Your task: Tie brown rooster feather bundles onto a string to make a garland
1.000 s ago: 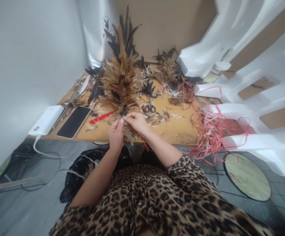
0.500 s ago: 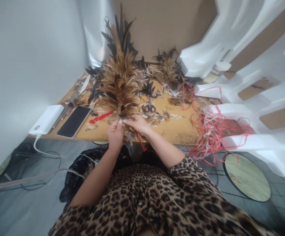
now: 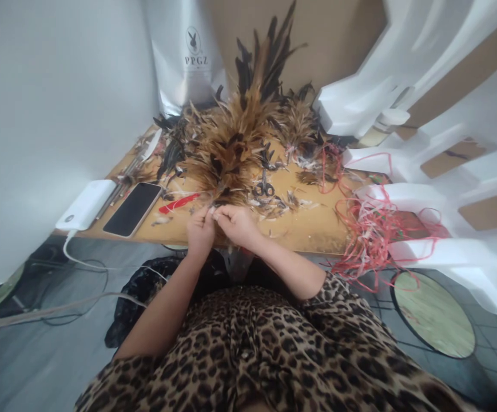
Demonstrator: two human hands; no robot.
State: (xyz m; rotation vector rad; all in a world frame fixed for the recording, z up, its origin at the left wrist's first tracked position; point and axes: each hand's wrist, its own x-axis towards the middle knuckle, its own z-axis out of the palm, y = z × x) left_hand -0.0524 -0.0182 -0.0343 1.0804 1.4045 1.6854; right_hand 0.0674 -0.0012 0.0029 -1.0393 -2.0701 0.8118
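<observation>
A large bundle of brown and black feathers rises from between my two hands over the table's front part, its dark tips leaning to the right. My left hand is closed, thumb and fingertips pinched at the narrow base of the bundle. Right against it, my right hand is also closed, pinching at the same base. The fingers hide the exact point of grip. A red strip lies just left of the hands. Black scissors rest to the right of the bundle's lower part.
On the left are a phone and a white power bank with a cable. Pink ribbon strands are heaped at the right edge by white foam pieces. A smaller feather bunch and a silver bag stand behind.
The feather bundle has tilted, its top swinging to the right and uncovering the silver bag's print. Both hands stay together at its base; the red ribbon hanging below the right hand no longer shows.
</observation>
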